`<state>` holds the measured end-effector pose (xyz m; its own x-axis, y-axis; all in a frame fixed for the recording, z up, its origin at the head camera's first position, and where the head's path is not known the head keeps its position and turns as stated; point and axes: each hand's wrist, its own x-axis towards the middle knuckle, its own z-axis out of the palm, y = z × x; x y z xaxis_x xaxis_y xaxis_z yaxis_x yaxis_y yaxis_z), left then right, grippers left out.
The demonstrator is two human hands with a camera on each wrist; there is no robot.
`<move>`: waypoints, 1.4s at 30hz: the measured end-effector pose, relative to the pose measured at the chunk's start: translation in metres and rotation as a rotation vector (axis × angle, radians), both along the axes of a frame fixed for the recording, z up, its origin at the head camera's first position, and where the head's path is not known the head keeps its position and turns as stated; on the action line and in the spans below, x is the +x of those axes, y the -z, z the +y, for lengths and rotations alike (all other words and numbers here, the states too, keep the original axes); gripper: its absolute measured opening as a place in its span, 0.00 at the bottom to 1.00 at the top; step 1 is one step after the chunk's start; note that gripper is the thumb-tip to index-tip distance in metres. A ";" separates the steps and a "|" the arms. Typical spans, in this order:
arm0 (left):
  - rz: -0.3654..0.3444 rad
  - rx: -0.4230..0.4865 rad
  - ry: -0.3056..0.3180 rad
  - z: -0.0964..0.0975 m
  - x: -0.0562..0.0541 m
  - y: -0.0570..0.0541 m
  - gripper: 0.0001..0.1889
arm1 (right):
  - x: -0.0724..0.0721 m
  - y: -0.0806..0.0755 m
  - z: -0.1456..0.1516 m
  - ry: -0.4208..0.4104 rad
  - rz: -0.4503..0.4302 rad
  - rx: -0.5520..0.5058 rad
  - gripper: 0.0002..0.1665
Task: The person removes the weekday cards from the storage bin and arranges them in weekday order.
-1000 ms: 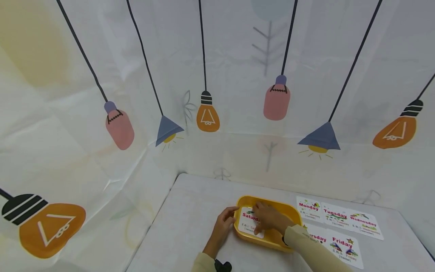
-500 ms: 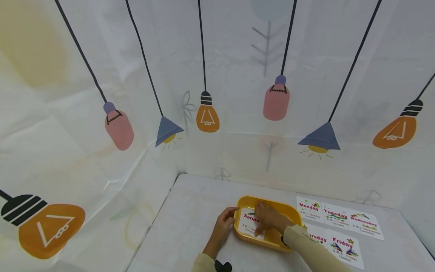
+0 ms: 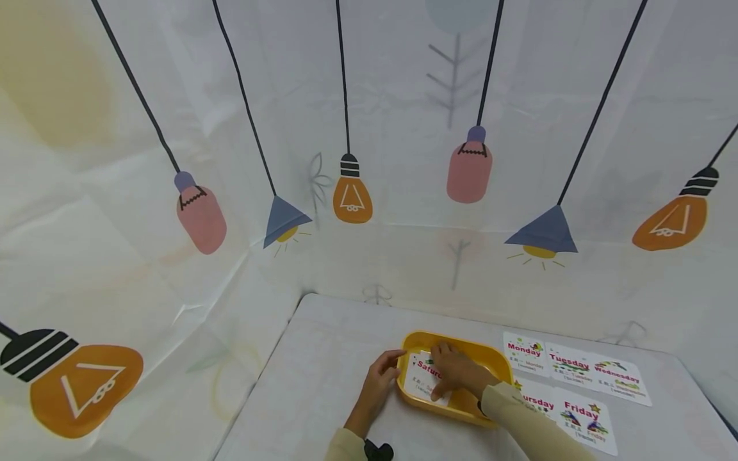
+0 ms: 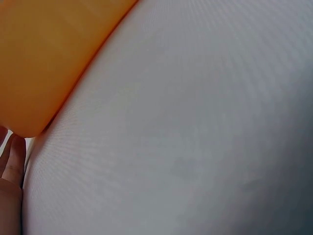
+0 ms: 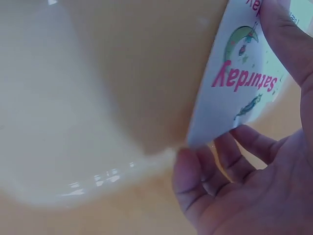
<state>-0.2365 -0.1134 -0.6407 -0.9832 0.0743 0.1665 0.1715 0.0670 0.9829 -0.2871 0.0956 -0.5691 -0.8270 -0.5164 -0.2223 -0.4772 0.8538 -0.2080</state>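
A yellow tray (image 3: 434, 410) sits on the white table, with a white Saturday card (image 3: 419, 379) inside at its left end. My right hand (image 3: 458, 372) reaches in and grips this card. In the right wrist view the thumb (image 5: 286, 36) lies across the card's face and the fingers (image 5: 230, 156) are at its edge; the card (image 5: 234, 105) stands tilted up from the tray's floor. My left hand (image 3: 377, 378) holds the tray's left rim. Only part of that hand (image 4: 13, 166) shows beside the tray's corner in the left wrist view.
Right of the tray, Monday (image 3: 523, 354), Tuesday (image 3: 569, 369) and Wednesday (image 3: 618, 379) cards lie in a back row. In front lie a Friday card (image 3: 585, 422) and another, partly covered by my right sleeve (image 3: 521, 410). A lamp-patterned sheet (image 3: 403, 262) hangs behind the table.
The Saturday card has shifted and tilted slightly under my right hand, which hides a little more of its lettering. My left hand stays at the tray rim.
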 end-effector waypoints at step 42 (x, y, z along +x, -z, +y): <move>-0.020 -0.030 -0.012 0.002 0.002 -0.004 0.21 | -0.010 -0.011 0.037 -0.153 -0.005 -0.553 0.17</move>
